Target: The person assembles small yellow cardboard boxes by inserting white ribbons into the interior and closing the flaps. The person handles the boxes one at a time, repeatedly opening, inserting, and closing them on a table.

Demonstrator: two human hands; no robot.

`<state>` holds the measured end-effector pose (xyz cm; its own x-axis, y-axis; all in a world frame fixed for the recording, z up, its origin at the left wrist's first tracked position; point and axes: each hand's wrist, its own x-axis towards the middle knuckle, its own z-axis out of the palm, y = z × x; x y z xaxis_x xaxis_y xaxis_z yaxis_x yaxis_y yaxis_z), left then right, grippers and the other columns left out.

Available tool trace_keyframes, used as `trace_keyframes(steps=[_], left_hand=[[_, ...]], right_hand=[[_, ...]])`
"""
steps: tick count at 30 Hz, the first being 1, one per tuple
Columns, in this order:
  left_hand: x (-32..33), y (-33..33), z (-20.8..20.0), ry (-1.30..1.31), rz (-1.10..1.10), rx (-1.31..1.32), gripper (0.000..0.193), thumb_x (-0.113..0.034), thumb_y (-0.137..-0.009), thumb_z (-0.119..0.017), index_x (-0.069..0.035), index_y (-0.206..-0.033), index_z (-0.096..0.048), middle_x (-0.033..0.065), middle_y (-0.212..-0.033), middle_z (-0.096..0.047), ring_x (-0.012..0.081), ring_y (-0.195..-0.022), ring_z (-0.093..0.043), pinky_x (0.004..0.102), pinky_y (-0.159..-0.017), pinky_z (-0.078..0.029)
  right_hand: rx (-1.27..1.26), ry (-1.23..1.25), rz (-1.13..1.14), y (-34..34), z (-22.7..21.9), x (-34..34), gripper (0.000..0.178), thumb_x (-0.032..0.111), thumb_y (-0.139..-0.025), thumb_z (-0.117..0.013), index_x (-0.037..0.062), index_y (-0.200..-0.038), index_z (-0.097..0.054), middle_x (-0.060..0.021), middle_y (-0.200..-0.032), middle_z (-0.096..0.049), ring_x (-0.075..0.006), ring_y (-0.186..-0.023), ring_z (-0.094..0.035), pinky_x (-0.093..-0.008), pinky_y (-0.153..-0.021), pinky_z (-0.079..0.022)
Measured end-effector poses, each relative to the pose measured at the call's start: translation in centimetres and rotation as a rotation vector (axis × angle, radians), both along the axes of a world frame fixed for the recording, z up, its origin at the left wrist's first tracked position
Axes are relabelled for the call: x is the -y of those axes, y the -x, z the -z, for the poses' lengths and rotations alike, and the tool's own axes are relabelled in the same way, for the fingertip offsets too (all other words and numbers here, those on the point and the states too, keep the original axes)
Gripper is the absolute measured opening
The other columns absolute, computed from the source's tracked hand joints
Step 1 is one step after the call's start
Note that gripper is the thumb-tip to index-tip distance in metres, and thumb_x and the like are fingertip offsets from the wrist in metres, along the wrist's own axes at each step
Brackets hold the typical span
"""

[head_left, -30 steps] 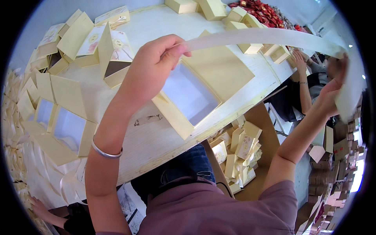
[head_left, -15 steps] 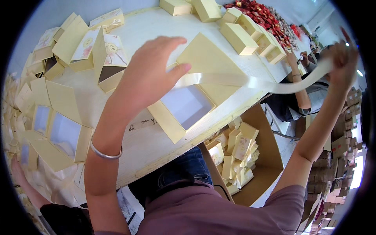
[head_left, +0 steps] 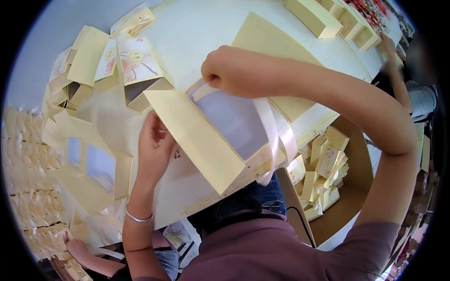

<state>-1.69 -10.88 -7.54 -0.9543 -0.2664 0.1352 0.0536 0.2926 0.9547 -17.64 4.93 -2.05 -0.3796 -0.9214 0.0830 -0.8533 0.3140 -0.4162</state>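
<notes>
A cream gift box (head_left: 197, 140) stands open on the table in front of me, its pale lining showing and its lid panel (head_left: 276, 42) folded out toward the far side. My right hand (head_left: 234, 70) is closed over the box's far left corner, pinching a white satin ribbon (head_left: 203, 92) whose short stretch shows against the lining. More of this ribbon loops over the box's right edge and hangs past the table edge. Against the outside of the box's left wall is my left hand (head_left: 155, 145), fingers curled; their tips are partly hidden by the wall.
A second opened box (head_left: 96, 164) lies to the left, with several floral boxes (head_left: 140, 58) behind it. More cream boxes (head_left: 318, 18) stand far right. A carton (head_left: 356, 187) of finished-looking boxes sits below the table's right edge. Co-workers' arms (head_left: 96, 257) show at both sides.
My right hand has come in from far right to the box, bringing the ribbon. My left hand has moved from above the box to its outer left side. The view has shifted.
</notes>
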Motion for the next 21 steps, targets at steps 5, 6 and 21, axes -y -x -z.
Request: trace_keyframes(steps=[5, 6, 21], left_hand=[[-0.4, 0.1, 0.5, 0.069, 0.058, 0.275, 0.036, 0.001, -0.077, -0.049, 0.001, -0.112, -0.043, 0.006, -0.103, -0.054, 0.0119, -0.091, -0.052, 0.0255, -0.076, -0.043], [-0.5, 0.4, 0.6, 0.089, 0.064, 0.283, 0.035, 0.001, -0.078, -0.049, 0.001, -0.112, -0.043, 0.0061, -0.103, -0.054, 0.012, -0.091, -0.052, 0.0256, -0.076, -0.043], [-1.2, 3.7, 1.7, 0.186, 0.104, 0.281, 0.031, -0.004, -0.081, -0.046, 0.002, -0.111, -0.044, 0.0077, -0.101, -0.055, 0.0136, -0.09, -0.054, 0.0269, -0.076, -0.044]], right_hand=[[0.3, -0.136, 0.103, -0.2, 0.6, -0.2, 0.011, 0.0, -0.074, -0.046, -0.0038, -0.076, -0.056, -0.0161, -0.069, -0.058, -0.0263, -0.063, -0.056, -0.0333, -0.058, -0.044], [0.25, -0.14, 0.08, -0.1, 1.1, -0.2, 0.012, -0.001, -0.074, -0.045, -0.0038, -0.077, -0.056, -0.0163, -0.07, -0.058, -0.0261, -0.063, -0.057, -0.0332, -0.057, -0.045], [0.359, -0.123, 0.014, 0.0, 4.1, 0.4, 0.013, -0.003, -0.066, -0.045, -0.0029, -0.064, -0.058, -0.0181, -0.059, -0.056, -0.0304, -0.056, -0.055, -0.0363, -0.051, -0.043]])
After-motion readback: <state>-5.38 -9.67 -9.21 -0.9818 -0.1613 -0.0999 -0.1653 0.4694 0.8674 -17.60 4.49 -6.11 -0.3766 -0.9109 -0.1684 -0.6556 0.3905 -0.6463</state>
